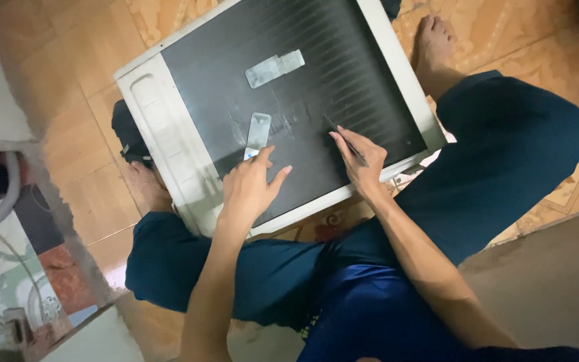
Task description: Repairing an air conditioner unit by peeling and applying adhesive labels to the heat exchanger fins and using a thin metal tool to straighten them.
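1. Panel (316, 80): a dark ribbed sheet in a white frame (162, 127), flat on the tiled floor (88, 80) between the person's bent legs.
2. Right hand (362, 161): fingers closed around a thin dark tool (346, 141), its tip on the ribs.
3. Left hand (249, 188): fingers loosely spread, gripping nothing, fingertips at the lower grey strip (259, 131) (a second strip (275, 68) lies further up).
4. A bare foot (433, 43) rests beside the frame's far corner.
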